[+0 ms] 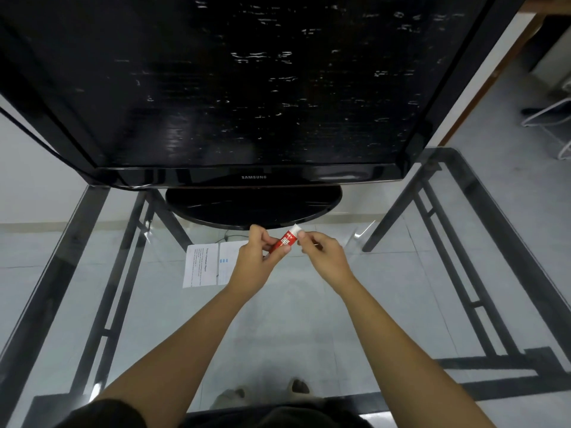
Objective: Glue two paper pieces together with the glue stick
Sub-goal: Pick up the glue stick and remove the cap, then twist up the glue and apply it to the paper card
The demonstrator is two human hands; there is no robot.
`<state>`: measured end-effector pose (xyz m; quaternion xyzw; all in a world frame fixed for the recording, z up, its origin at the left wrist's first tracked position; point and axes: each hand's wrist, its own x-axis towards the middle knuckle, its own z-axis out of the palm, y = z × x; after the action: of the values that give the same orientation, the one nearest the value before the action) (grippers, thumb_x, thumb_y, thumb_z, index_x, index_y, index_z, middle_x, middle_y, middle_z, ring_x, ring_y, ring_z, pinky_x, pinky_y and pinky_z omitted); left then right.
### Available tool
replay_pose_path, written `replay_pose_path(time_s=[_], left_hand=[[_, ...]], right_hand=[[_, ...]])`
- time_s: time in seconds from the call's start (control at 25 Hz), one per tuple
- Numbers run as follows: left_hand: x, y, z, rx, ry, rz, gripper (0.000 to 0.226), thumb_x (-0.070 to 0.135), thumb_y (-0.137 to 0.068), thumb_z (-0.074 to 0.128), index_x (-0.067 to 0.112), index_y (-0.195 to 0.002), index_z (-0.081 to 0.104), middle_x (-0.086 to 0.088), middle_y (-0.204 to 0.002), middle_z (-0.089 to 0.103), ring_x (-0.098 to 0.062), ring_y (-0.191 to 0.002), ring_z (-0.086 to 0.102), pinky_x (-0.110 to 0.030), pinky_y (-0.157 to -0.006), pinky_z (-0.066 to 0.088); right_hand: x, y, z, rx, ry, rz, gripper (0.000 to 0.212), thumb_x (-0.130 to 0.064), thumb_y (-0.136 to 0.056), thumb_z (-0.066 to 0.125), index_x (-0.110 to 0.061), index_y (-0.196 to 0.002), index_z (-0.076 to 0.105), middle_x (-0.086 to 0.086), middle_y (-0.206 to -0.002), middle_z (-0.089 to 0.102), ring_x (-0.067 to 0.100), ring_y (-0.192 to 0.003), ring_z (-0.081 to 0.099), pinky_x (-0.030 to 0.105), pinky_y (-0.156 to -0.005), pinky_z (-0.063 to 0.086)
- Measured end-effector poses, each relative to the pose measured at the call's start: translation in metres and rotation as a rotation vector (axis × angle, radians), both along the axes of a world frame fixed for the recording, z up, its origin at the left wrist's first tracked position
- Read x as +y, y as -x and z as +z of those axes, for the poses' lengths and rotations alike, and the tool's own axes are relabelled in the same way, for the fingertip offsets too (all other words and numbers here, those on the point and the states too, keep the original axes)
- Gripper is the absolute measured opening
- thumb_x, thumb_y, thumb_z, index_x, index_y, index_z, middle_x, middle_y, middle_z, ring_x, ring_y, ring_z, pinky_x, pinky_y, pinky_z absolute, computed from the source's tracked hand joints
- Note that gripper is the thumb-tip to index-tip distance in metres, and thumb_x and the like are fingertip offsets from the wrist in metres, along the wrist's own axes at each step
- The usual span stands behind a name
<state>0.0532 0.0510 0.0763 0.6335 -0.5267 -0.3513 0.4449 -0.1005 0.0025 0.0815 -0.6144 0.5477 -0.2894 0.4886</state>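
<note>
Left hand (258,257) is gripping the red body of the glue stick (285,240), fingers curled round it w/ thumb on top; right hand (323,253) is pinching the white cap (296,229) at the stick's far end btwn thumb and fingertips. Both hands are holding the stick in the air over the glass counter (401,273), just apart from each other, w/ the stick bridging the gap btwn them. Stick's long axis is running diagonally: cap end is pointing up and away from the person, toward the right hand's fingertips; base end is sitting low in the left hand. Label is showing white lettering on red, turned sideways along the body, too small to read properly. Two paper pieces are lying flat on the counter to the left of the left hand and partly under it: left piece (199,265) is carrying lines of small print, illegible; right piece (227,261), touching it edge to edge, is showing a few short blue marks, and the left wrist is hiding its right side. Beyond both hands a black TV (247,88) is standing on its oval base (253,208), screen dark, "SAMSUNG" reading clearly on the lower bezel. Base edge is lying just past the fingertips.
</note>
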Motion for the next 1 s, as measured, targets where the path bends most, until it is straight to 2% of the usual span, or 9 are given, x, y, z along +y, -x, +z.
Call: replay_pose_path(time_s=[0.12, 0.2, 0.32, 0.4, 0.56, 0.72, 0.84, 0.92, 1.0], left_hand=[[0.004, 0.001, 0.005, 0.010, 0.016, -0.019, 0.030, 0.035, -0.082, 0.065, 0.034, -0.082, 0.035, 0.014, -0.088, 0.062, 0.006, -0.081, 0.061, -0.009, -0.064, 0.049], [0.007, 0.003, 0.004, 0.005, 0.045, -0.028, 0.029, 0.035, -0.082, 0.066, 0.035, -0.084, 0.037, 0.017, -0.088, 0.060, 0.009, -0.083, 0.059, -0.008, -0.065, 0.048], [0.015, 0.002, -0.001, -0.008, 0.037, -0.004, 0.032, 0.035, -0.080, 0.068, 0.032, -0.097, 0.041, 0.020, -0.092, 0.055, 0.002, -0.083, 0.060, -0.004, -0.064, 0.046], [0.020, 0.000, -0.005, -0.019, 0.046, 0.052, 0.028, 0.032, -0.082, 0.066, 0.027, -0.098, 0.044, 0.018, -0.088, 0.056, -0.003, -0.077, 0.061, -0.003, -0.063, 0.046], [0.026, 0.003, -0.006, -0.090, 0.144, 0.119, 0.021, 0.028, -0.083, 0.064, 0.024, -0.096, 0.047, 0.014, -0.090, 0.058, 0.006, -0.076, 0.058, 0.000, -0.065, 0.044], [0.030, 0.002, -0.003, -0.186, 0.157, 0.077, 0.021, 0.030, -0.085, 0.061, 0.020, -0.100, 0.051, 0.014, -0.086, 0.057, 0.002, -0.071, 0.058, -0.001, -0.061, 0.043], [0.030, -0.001, 0.006, -0.025, 0.172, 0.043, 0.016, 0.040, -0.083, 0.058, 0.032, -0.094, 0.050, 0.019, -0.083, 0.061, 0.004, -0.077, 0.062, -0.005, -0.064, 0.047], [0.030, -0.001, 0.009, 0.116, 0.148, 0.033, 0.012, 0.047, -0.081, 0.056, 0.041, -0.089, 0.050, 0.012, -0.082, 0.065, -0.001, -0.075, 0.064, -0.011, -0.063, 0.051], [0.030, -0.001, 0.008, 0.101, 0.140, 0.022, 0.009, 0.042, -0.084, 0.058, 0.042, -0.086, 0.049, 0.010, -0.081, 0.064, -0.002, -0.074, 0.063, -0.009, -0.062, 0.049]], right_hand=[[0.001, -0.007, 0.005, -0.066, -0.057, 0.012, 0.037, -0.051, -0.085, 0.056, -0.018, -0.083, 0.070, -0.003, -0.074, 0.061, 0.010, -0.072, 0.056, 0.022, -0.069, 0.042], [0.002, -0.010, 0.008, -0.118, -0.096, -0.006, 0.039, -0.051, -0.083, 0.059, -0.013, -0.083, 0.069, 0.005, -0.074, 0.057, 0.013, -0.071, 0.051, 0.026, -0.069, 0.041], [0.004, -0.013, 0.014, -0.178, -0.126, -0.082, 0.032, -0.053, -0.083, 0.058, -0.023, -0.083, 0.071, -0.003, -0.079, 0.066, 0.007, -0.081, 0.061, 0.018, -0.073, 0.043], [0.006, -0.016, 0.018, -0.196, -0.130, -0.109, 0.030, -0.054, -0.084, 0.056, -0.027, -0.085, 0.070, -0.008, -0.084, 0.067, 0.005, -0.088, 0.062, 0.020, -0.079, 0.043], [0.018, -0.025, 0.016, -0.249, -0.173, -0.096, 0.040, -0.055, -0.086, 0.050, -0.020, -0.099, 0.066, -0.006, -0.091, 0.067, 0.010, -0.092, 0.063, 0.032, -0.094, 0.047], [0.024, -0.030, 0.016, -0.307, -0.190, -0.119, 0.042, -0.049, -0.088, 0.053, -0.011, -0.096, 0.068, 0.004, -0.088, 0.066, 0.018, -0.097, 0.062, 0.039, -0.100, 0.046], [0.025, -0.027, 0.018, -0.358, -0.188, -0.123, 0.042, -0.048, -0.088, 0.053, -0.010, -0.094, 0.068, 0.003, -0.088, 0.067, 0.017, -0.098, 0.063, 0.038, -0.101, 0.044], [0.024, -0.026, 0.019, -0.375, -0.177, -0.123, 0.041, -0.048, -0.088, 0.053, -0.010, -0.094, 0.068, 0.003, -0.089, 0.068, 0.015, -0.098, 0.064, 0.036, -0.101, 0.044], [0.023, -0.027, 0.020, -0.377, -0.171, -0.120, 0.038, -0.048, -0.087, 0.054, -0.014, -0.091, 0.069, 0.001, -0.089, 0.069, 0.013, -0.097, 0.064, 0.033, -0.098, 0.045]])
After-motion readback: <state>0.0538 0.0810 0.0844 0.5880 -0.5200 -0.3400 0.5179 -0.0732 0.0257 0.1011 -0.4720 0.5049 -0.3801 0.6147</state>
